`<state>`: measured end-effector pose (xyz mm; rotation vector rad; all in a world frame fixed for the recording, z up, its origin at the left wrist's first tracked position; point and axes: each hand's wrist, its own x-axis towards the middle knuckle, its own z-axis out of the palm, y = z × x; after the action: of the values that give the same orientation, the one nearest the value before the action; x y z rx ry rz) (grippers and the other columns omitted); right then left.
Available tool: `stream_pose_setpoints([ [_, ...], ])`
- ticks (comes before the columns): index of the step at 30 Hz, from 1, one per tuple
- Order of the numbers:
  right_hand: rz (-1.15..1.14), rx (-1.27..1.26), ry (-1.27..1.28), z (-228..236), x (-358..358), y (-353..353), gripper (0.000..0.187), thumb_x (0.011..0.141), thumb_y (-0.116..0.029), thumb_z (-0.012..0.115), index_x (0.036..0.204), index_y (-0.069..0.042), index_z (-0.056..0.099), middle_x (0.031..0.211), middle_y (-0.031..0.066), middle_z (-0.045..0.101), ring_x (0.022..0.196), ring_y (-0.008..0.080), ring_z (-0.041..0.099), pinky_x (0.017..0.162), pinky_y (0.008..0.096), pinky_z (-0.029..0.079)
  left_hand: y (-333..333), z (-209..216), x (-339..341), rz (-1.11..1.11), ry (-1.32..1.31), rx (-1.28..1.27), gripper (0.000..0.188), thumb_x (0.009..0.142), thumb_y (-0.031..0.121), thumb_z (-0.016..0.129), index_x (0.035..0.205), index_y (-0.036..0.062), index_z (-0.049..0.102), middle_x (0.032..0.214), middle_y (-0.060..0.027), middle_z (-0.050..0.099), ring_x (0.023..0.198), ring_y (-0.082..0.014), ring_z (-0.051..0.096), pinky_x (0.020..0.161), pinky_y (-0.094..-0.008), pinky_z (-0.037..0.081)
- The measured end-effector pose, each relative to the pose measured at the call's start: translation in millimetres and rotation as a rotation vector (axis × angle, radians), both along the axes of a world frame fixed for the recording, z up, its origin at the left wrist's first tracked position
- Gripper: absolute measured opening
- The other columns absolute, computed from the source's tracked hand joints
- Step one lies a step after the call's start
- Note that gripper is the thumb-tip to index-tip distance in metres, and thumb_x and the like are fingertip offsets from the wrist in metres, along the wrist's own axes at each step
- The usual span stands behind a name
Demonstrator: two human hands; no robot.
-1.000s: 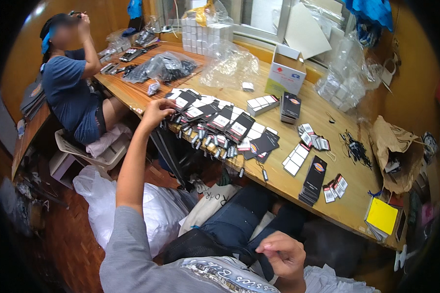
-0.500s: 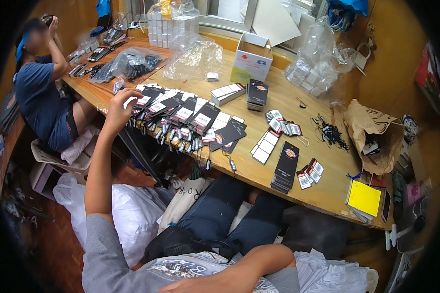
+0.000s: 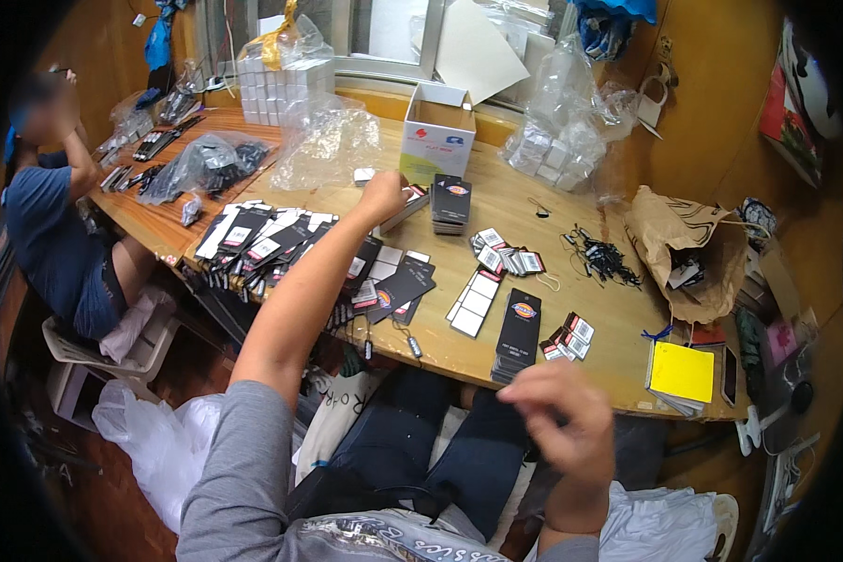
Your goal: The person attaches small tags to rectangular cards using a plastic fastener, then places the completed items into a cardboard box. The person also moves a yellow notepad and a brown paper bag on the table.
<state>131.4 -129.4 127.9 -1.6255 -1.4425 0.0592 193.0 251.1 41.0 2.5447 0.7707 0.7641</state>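
Evidently, the work stands partway. Portion apparently done: a heap of corded black hang tags lies along the left part of the front edge of the tabletop, some cord ends hanging over that edge. Portion apparently left: a front stack of black hang tags stands at the front edge, right of the heap; a rear stack of black hang tags stands before the open carton; a cluster of black cords lies toward the right edge.

Left arm: extended forward across the heap. Left hand: at the stack of white-panelled cards, beside the rear stack; whether its fingers grip a card cannot be told. Right hand: raised near the front edge, blurred, fingers loosely curled, thumb apart, nothing visible between.
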Motion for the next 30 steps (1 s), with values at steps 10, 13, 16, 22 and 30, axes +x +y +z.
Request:
stream_pose_setpoints([
  [10,-0.342,-0.293,0.033,-15,81,-26,0.023,0.064,-0.009,0.064,0.085,-0.003,0.058,0.082,0.0092,0.057,0.075,0.0221,0.053,0.065,0.0302,0.041,15,11,36,0.135,0.576,0.029,0.059,0.049,0.037,0.077,0.094,0.0036,0.059,0.097,-0.0121,0.058,0.09,-0.0273,0.056,0.074,-0.035,0.046],
  [13,-0.324,-0.358,0.014,-30,97,-16,0.025,0.065,-0.013,0.064,0.086,-0.002,0.057,0.082,0.0096,0.056,0.076,0.0231,0.053,0.066,0.0313,0.041,13,13,34,0.157,0.555,-0.005,0.06,0.048,0.037,0.077,0.094,0.0031,0.058,0.097,-0.0125,0.058,0.09,-0.0264,0.056,0.074,-0.0341,0.046],
  [16,-0.311,-0.408,-0.018,-41,109,-4,0.027,0.066,-0.016,0.064,0.088,-0.002,0.057,0.082,0.0103,0.055,0.076,0.0243,0.052,0.068,0.032,0.04,18,17,31,0.138,0.565,-0.015,0.059,0.048,0.038,0.077,0.092,0.0029,0.059,0.095,-0.0128,0.059,0.088,-0.0261,0.056,0.073,-0.0327,0.046],
  [22,-0.309,-0.406,-0.038,-32,105,7,0.029,0.067,-0.018,0.064,0.09,-0.003,0.056,0.083,0.0107,0.054,0.076,0.0251,0.052,0.069,0.0326,0.041,15,27,21,0.132,0.444,-0.07,0.054,0.05,0.037,0.074,0.088,0.0015,0.06,0.087,-0.0141,0.06,0.081,-0.0265,0.058,0.07,-0.032,0.047],
  [30,-0.379,-0.374,-0.078,-23,86,-11,0.028,0.067,-0.017,0.063,0.09,-0.003,0.056,0.085,0.0113,0.055,0.079,0.0263,0.053,0.071,0.0328,0.041,9,64,-2,0.092,0.103,-0.192,0.048,0.053,0.04,0.07,0.076,-0.0016,0.062,0.071,-0.0165,0.06,0.063,-0.0245,0.059,0.058,-0.0317,0.047],
])
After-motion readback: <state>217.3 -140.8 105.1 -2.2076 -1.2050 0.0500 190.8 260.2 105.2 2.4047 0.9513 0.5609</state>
